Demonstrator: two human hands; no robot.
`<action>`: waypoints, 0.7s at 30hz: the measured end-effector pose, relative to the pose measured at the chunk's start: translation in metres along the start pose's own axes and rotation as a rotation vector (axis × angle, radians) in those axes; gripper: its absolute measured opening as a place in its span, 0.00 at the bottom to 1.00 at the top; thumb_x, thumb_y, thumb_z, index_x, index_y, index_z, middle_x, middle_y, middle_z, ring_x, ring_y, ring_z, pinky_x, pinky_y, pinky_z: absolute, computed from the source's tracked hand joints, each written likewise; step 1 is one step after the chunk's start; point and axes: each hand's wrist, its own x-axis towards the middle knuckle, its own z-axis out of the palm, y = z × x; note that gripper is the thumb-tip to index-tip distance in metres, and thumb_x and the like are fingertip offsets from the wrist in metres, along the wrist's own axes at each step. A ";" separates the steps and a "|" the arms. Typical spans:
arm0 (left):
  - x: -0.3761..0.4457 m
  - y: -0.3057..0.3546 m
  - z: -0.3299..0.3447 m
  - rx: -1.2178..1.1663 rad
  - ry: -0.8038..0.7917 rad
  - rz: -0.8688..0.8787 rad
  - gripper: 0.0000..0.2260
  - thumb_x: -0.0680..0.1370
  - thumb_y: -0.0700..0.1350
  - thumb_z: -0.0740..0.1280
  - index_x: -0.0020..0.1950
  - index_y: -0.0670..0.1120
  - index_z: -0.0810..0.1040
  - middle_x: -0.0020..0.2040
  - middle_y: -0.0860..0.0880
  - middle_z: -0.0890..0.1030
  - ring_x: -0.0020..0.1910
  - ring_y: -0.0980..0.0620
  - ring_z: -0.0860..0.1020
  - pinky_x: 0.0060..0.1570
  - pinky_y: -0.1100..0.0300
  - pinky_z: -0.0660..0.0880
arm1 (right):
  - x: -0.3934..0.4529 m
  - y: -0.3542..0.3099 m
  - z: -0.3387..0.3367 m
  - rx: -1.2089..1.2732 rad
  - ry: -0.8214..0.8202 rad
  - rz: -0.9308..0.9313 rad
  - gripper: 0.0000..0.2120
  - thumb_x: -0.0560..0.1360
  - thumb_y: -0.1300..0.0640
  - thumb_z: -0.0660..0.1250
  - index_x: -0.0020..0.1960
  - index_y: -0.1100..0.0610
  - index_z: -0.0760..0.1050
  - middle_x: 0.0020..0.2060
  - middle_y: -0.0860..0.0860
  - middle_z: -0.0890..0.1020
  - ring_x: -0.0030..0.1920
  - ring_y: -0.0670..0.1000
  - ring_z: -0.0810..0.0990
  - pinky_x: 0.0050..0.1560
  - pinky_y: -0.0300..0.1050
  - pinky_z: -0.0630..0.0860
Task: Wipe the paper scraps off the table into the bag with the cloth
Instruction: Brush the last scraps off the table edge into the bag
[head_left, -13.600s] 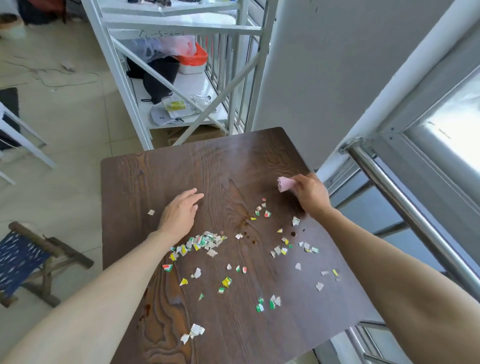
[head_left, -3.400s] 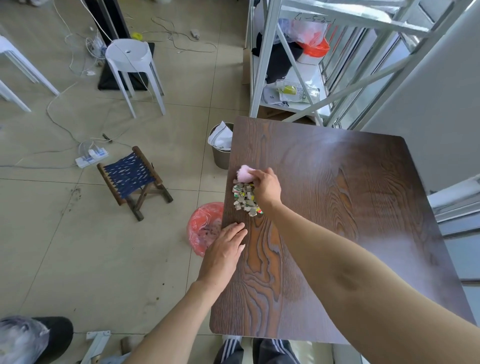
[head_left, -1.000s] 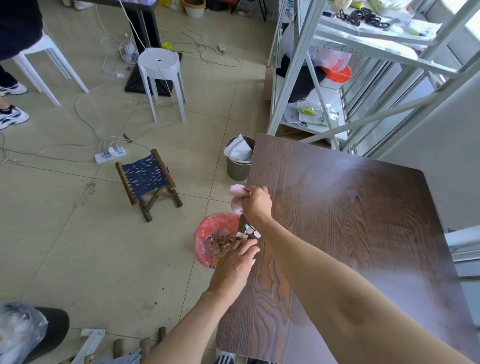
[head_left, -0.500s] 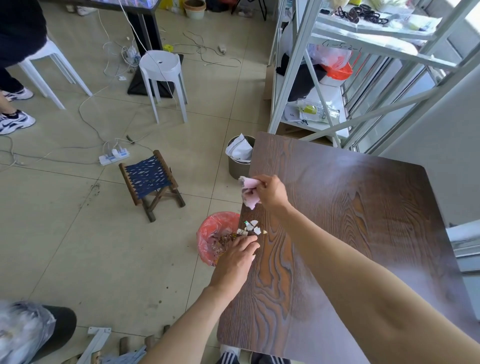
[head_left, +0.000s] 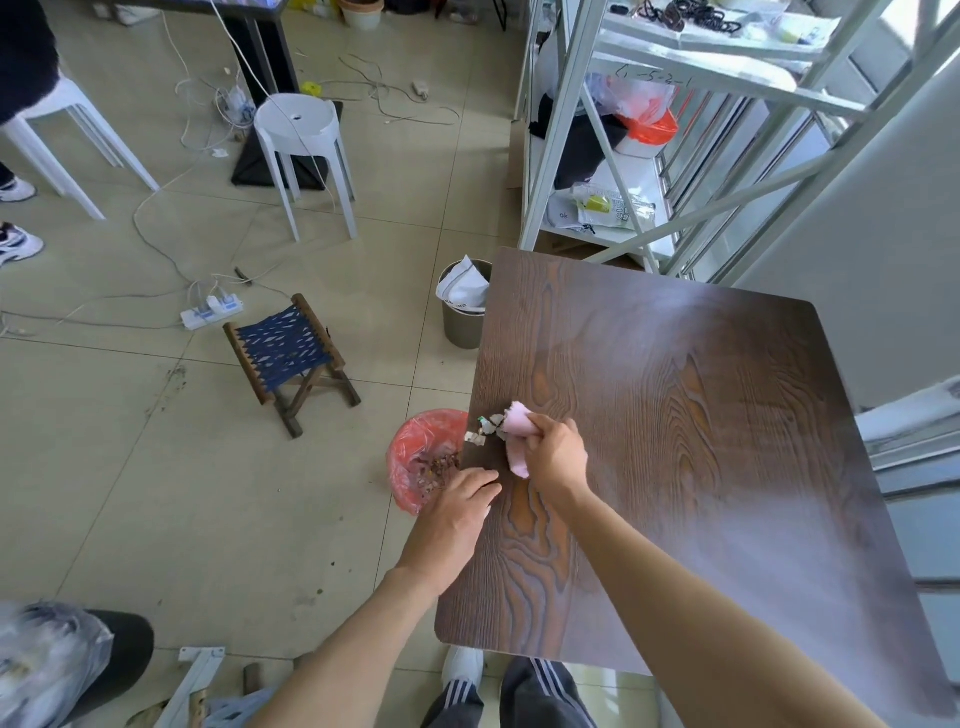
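My right hand (head_left: 557, 457) grips a pink cloth (head_left: 518, 422) at the left edge of the dark wooden table (head_left: 675, 415). A few paper scraps (head_left: 483, 431) sit right at that edge, touching the cloth's front. Below the edge on the floor stands a red plastic bag (head_left: 415, 457) with scraps inside. My left hand (head_left: 457, 514) rests flat against the table edge just beside the bag, fingers together, holding nothing.
A grey bin (head_left: 460, 317) stands by the table's far left corner. A small blue woven stool (head_left: 288, 358), a white stool (head_left: 301, 150), a power strip (head_left: 210, 312) with cables and a white metal shelf rack (head_left: 623, 156) surround the spot. My feet (head_left: 467, 670) are under the table's near edge.
Over thirteen seconds the scattered scraps were gathered to the left edge and most dropped into the bag. In the last half second the cloth came back down onto the few remaining scraps.
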 end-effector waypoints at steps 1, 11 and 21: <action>0.000 0.000 0.001 0.009 -0.004 -0.002 0.13 0.76 0.37 0.67 0.60 0.44 0.78 0.62 0.50 0.77 0.63 0.53 0.73 0.63 0.59 0.72 | -0.002 -0.006 0.005 0.031 -0.007 0.012 0.20 0.78 0.60 0.57 0.69 0.54 0.72 0.58 0.60 0.74 0.55 0.61 0.78 0.55 0.46 0.72; -0.001 0.001 -0.002 -0.030 -0.017 -0.014 0.15 0.74 0.36 0.67 0.59 0.47 0.74 0.60 0.53 0.75 0.60 0.53 0.72 0.58 0.63 0.72 | 0.014 -0.066 0.041 0.223 -0.031 0.053 0.22 0.73 0.63 0.57 0.65 0.55 0.74 0.56 0.60 0.80 0.59 0.60 0.77 0.56 0.51 0.75; 0.003 0.001 -0.001 -0.008 0.004 -0.003 0.19 0.73 0.36 0.67 0.63 0.47 0.73 0.61 0.52 0.76 0.62 0.56 0.69 0.59 0.64 0.72 | 0.030 -0.093 0.038 0.088 -0.096 -0.092 0.21 0.73 0.69 0.56 0.62 0.56 0.77 0.60 0.59 0.72 0.48 0.61 0.79 0.57 0.46 0.74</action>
